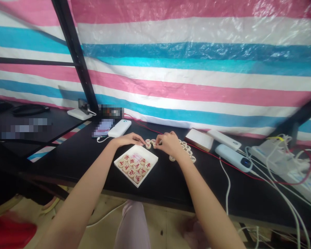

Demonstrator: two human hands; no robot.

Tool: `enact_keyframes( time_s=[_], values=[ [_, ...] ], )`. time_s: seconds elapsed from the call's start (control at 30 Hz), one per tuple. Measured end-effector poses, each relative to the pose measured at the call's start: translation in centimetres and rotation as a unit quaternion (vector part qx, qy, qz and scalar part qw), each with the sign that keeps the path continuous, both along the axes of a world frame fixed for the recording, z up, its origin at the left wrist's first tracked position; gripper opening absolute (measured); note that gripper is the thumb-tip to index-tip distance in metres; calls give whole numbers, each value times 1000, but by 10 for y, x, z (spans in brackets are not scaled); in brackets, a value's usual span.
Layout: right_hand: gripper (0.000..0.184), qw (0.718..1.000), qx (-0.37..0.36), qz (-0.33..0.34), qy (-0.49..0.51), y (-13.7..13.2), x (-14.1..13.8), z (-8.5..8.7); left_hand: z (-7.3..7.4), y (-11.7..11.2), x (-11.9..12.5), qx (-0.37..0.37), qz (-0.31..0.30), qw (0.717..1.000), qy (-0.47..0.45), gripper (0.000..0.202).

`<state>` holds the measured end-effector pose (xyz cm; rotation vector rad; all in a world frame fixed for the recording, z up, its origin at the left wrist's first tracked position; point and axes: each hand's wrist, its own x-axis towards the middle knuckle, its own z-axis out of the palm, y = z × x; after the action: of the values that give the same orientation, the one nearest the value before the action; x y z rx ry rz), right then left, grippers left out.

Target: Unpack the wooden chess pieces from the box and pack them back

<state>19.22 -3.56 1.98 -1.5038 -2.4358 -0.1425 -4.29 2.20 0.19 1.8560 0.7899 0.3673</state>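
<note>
The left hand (131, 139) reaches in with its fingertips right beside a small cluster of round wooden pieces (148, 144) marked in red. Just across that cluster, the right hand (169, 143) bends its fingers down at the nearest pieces; whether it grips one cannot be made out. Below the left hand, toward the body, sits a shallow white tray (148, 174), partly filled with red-marked discs (131, 161). More discs (188, 148) lie just right of the right hand, partly hidden by it. Beyond them are a white-topped box (199, 139) and a pale blue power bank (232, 157). A white power bank (120, 128) lies behind the left hand.
</note>
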Motion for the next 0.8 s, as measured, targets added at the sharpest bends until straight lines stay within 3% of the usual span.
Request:
enact_keyframes(
  time_s=[0.13, 0.3, 0.43, 0.57, 0.7, 0.8],
  values=[
    [19, 999, -1, 15, -49, -1, -5, -5, 0, 0, 0, 6, 2, 1000, 2, 27],
    [17, 997, 44, 45, -53, -4, -6, -3, 0, 0, 1, 11, -1, 1000, 5, 27],
    [17, 998, 34, 50, -31, -7, -9, -1, -1, 1, 1, 12, -4, 1000, 10, 27],
    [16, 992, -30, 104, 66, -16, -21, 5, -4, 4, 0, 15, -6, 1000, 5, 26],
    [21, 964, -168, 202, 50, -27, -30, 11, -4, 4, 0, 17, -17, 1000, -3, 26],
    [18, 964, -194, 177, 24, -31, -31, 13, -3, 3, 1, 25, -13, 1000, 2, 25]
  ],
)
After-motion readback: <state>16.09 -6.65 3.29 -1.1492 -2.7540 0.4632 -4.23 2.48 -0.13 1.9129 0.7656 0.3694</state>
